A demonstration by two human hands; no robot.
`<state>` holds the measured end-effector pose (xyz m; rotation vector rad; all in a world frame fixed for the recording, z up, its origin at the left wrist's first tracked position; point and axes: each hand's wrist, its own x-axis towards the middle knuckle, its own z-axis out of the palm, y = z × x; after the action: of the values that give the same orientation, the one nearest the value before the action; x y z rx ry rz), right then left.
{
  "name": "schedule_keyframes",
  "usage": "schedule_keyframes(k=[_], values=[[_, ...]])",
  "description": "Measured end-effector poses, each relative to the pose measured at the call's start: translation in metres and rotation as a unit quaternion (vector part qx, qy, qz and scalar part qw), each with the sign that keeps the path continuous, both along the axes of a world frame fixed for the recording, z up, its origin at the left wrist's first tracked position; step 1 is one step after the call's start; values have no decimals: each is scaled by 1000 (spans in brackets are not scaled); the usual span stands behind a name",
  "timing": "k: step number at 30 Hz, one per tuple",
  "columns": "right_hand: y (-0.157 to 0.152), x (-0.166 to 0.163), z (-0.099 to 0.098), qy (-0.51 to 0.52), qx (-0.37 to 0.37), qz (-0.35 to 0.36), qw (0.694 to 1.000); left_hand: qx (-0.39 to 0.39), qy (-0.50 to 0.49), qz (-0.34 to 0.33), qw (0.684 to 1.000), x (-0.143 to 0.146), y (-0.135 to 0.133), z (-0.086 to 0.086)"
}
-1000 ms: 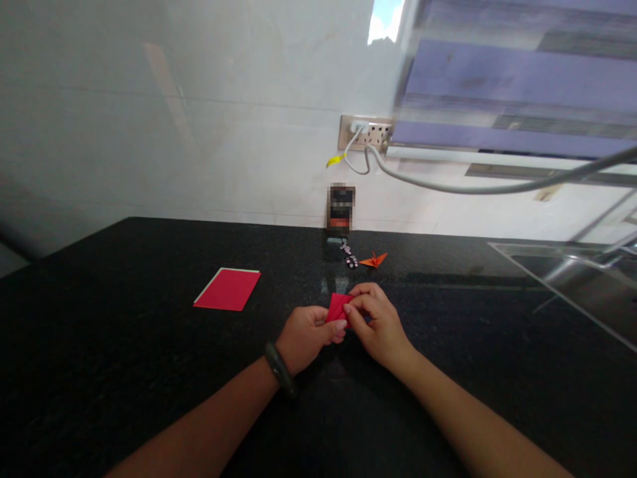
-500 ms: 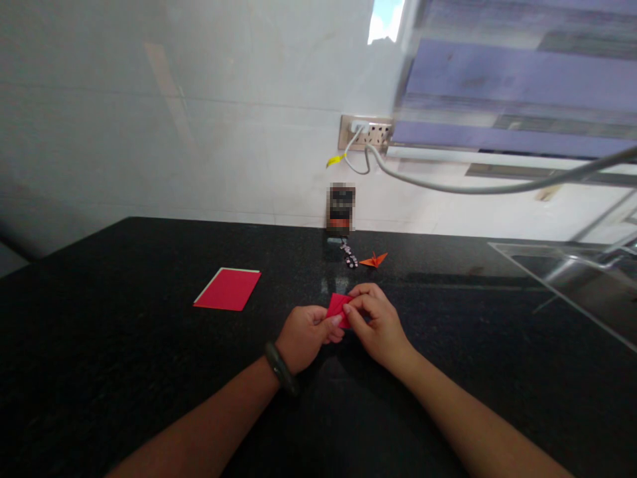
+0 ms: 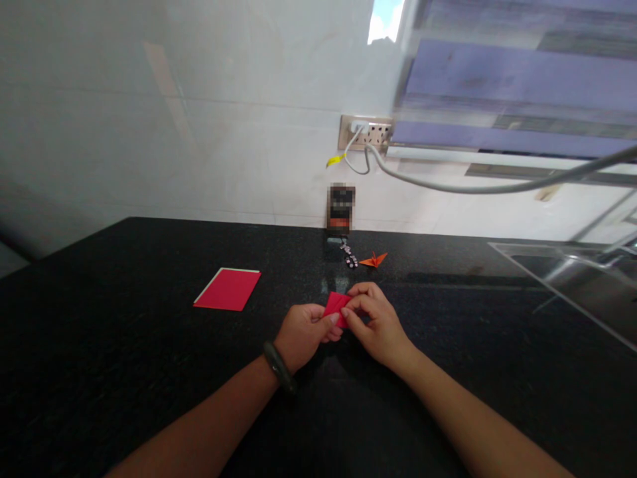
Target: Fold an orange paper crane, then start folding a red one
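Observation:
Both my hands meet over a black stone counter (image 3: 124, 372) and pinch a small folded red paper (image 3: 336, 306). My left hand (image 3: 302, 334), with a dark bangle on its wrist, grips the paper's lower left edge between thumb and fingers. My right hand (image 3: 375, 319) curls over the paper's right side, fingers pressed on it. Most of the paper is hidden by my fingers; only its upper left corner shows.
A stack of red paper sheets (image 3: 227, 289) lies to the left. An orange paper crane (image 3: 373, 259) and a small patterned folded piece (image 3: 349, 255) sit further back near a dark object (image 3: 341, 209) against the wall. A steel sink (image 3: 572, 279) is at right. A cable (image 3: 478, 187) hangs from a wall socket (image 3: 365, 132).
Both hands have shifted slightly with the red paper, and my left thumb and fingers have adjusted their grip along its edge. Nothing else has moved.

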<state>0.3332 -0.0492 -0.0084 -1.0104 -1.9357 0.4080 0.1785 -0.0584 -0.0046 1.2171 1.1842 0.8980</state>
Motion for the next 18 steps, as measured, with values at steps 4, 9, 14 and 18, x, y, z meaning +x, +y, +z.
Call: schedule_keyframes(k=[4, 9, 14, 18], values=[[0, -1, 2, -2, 2, -6, 1000, 7, 11, -1, 1000, 0, -1, 1], [0, -1, 0, -4, -9, -15, 1000, 29, 38, -5, 999, 1, 0, 4], [-1, 0, 0, 0, -48, -7, 999, 38, 50, -4, 998, 0, 0, 3], [0, 0, -2, 8, -81, 6, 997, 50, 51, -8, 997, -1, -1, 3]])
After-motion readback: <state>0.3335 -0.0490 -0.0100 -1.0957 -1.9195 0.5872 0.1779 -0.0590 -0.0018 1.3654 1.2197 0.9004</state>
